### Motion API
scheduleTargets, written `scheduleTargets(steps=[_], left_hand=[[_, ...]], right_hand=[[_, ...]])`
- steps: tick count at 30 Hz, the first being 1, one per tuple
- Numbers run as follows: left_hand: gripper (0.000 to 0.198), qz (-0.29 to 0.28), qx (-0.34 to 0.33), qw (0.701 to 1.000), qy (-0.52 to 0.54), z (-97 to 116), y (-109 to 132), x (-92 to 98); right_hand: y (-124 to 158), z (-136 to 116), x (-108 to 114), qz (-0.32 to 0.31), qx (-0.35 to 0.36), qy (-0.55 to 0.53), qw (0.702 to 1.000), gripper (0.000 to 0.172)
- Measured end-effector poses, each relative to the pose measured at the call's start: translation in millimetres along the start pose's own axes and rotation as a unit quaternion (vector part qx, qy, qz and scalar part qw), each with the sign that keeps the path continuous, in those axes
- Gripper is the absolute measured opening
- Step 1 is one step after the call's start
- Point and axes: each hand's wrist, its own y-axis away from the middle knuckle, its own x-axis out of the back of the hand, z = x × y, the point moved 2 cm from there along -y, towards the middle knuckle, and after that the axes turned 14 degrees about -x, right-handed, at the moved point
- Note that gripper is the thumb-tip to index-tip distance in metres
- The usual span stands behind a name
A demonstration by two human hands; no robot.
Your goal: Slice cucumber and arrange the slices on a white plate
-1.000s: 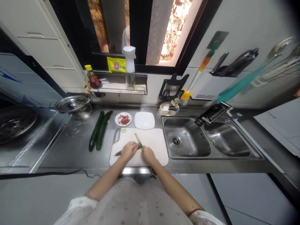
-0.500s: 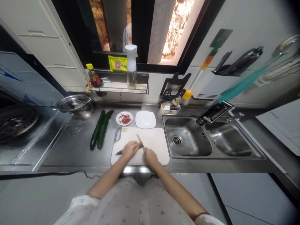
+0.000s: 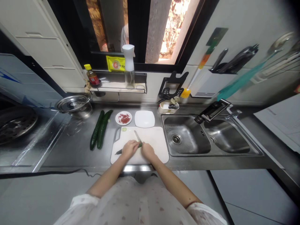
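My left hand (image 3: 129,149) is closed over a cucumber (image 3: 140,145) on the white cutting board (image 3: 156,135). Most of that cucumber is hidden by the hand, with its dark tapered end sticking out to the left. Gripped in my right hand (image 3: 148,152) is a knife (image 3: 137,136), its blade pointing away from me and slightly left, close to the cucumber's right end. The handle is covered by my fingers. Pale green cucumber ends (image 3: 124,129) lie in the board's far left corner.
Two whole cucumbers (image 3: 101,129) lie left of the board. Behind it are a plate of chopped red bits (image 3: 123,122) and a white square dish (image 3: 144,119). A double sink (image 3: 187,154) is on the right; a lidded steel pot (image 3: 79,107) stands at the left.
My right hand has come up and closer to my left, with the knife shifted slightly left. Less of the cucumber shows between the hands. The whole view has shifted a little.
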Motion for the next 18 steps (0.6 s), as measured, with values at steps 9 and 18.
scheduleTargets(steps=[9,18], left_hand=[[0.027,0.009,0.003,1.0,-0.004,0.0,1.2,-2.0],[0.027,0.01,0.0,1.0,-0.005,0.2,1.4,-2.1]], right_hand=[[21.3,18.6,-7.9,-0.026,-0.03,0.023,0.999,0.033],[28.8,24.6,-14.2,-0.025,-0.025,0.029,0.999,0.031]])
